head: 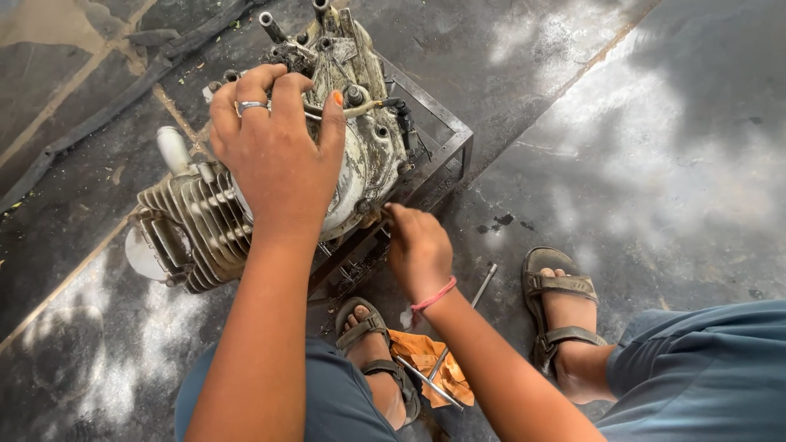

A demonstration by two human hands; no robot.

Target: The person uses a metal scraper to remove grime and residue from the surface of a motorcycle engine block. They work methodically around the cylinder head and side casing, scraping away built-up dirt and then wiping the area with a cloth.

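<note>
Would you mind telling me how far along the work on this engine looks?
Done: the engine sits out of any vehicle on a metal frame stand. In hand: the left hand steadies the casing while the right hand works at its lower edge. Left: the finned cylinder is still attached; a T-handle wrench lies unused on the floor.

1 head camera looks steeply down, close above the engine (303,155) on the floor (639,147).

— What sort of place is this?
— A repair workshop floor, probably outdoors or open-sided, judging by the dappled sunlight.
— What shows it?
— A grimy motorcycle engine (278,155) on a metal frame stand (438,155), oil-stained concrete (639,147), and a T-handle wrench (450,348) lying on an orange rag (422,352).
</note>
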